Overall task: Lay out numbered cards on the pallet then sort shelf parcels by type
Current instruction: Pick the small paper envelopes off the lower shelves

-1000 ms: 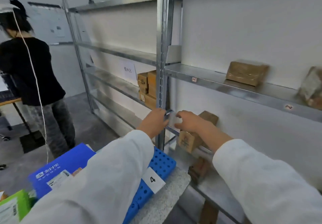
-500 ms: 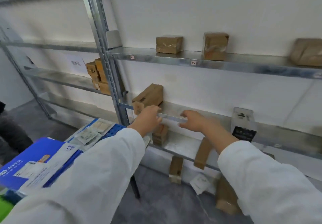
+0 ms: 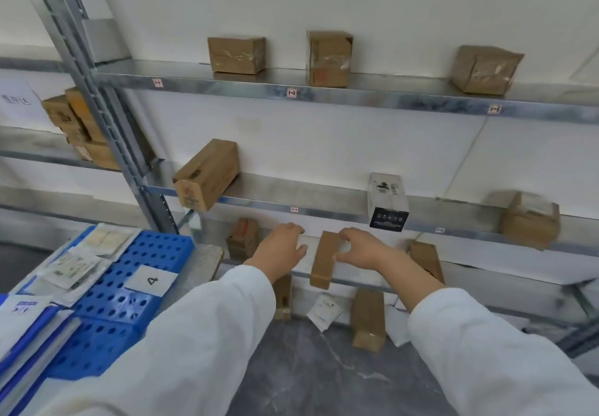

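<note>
Narrow brown parcel (image 3: 323, 258) lies on the lower shelf (image 3: 353, 278), end over the lip, between my hands. Left hand (image 3: 281, 250) loosely curled, holding nothing, just beside it; right hand (image 3: 358, 248) thumb against its side, whether clamped I cannot tell. Take both long sides squarely before lifting.

White card (image 3: 150, 280) on the blue pallet (image 3: 162, 250) reads "4". Top shelf rail (image 3: 372, 99) tags: first tag (image 3: 158, 83) "1-1", second tag (image 3: 291, 93) "1-2", third tag (image 3: 495, 109) unreadable (too blurred to call). Middle rail tag (image 3: 294, 209), wall sheet (image 3: 14, 99) and black-and-white box (image 3: 387, 201): print illegible.
</note>
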A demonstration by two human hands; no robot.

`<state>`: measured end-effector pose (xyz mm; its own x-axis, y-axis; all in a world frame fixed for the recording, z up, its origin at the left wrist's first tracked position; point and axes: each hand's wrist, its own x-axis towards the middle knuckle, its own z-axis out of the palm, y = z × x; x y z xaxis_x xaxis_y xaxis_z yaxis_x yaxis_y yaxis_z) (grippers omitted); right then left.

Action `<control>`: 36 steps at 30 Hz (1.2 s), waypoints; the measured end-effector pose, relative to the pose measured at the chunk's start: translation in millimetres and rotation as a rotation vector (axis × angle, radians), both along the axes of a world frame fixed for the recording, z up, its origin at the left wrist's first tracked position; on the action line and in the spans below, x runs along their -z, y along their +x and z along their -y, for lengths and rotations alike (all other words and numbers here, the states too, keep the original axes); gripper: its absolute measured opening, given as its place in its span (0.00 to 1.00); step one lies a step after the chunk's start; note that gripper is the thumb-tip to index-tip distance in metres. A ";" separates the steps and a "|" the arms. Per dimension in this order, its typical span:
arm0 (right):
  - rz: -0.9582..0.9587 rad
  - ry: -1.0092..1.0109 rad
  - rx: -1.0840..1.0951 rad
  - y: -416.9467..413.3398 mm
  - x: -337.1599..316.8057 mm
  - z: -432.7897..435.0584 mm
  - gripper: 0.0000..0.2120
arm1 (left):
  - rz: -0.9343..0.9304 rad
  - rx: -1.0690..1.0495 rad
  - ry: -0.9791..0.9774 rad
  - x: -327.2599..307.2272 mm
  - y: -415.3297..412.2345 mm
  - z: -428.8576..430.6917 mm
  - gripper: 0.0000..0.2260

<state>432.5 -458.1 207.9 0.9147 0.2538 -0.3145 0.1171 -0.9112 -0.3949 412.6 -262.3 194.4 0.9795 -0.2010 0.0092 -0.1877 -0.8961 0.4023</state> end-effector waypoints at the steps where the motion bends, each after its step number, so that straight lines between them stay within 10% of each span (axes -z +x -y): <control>1: -0.017 0.003 0.011 4.8 8.5 -5.3 0.29 | -0.010 0.011 0.007 6.6 6.5 -2.0 0.19; 17: -0.235 0.083 0.141 65.3 175.4 -2.1 0.27 | -0.200 0.134 0.051 183.9 89.6 1.7 0.16; 36: -0.208 -0.036 0.073 231.3 719.6 68.8 0.29 | -0.214 0.109 0.208 719.9 250.3 69.9 0.19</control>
<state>663.8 -526.9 -511.6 0.8446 0.1749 -0.5061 -0.0302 -0.9281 -0.3711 662.8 -332.1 -525.5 0.9272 -0.2812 -0.2474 -0.2182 -0.9424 0.2535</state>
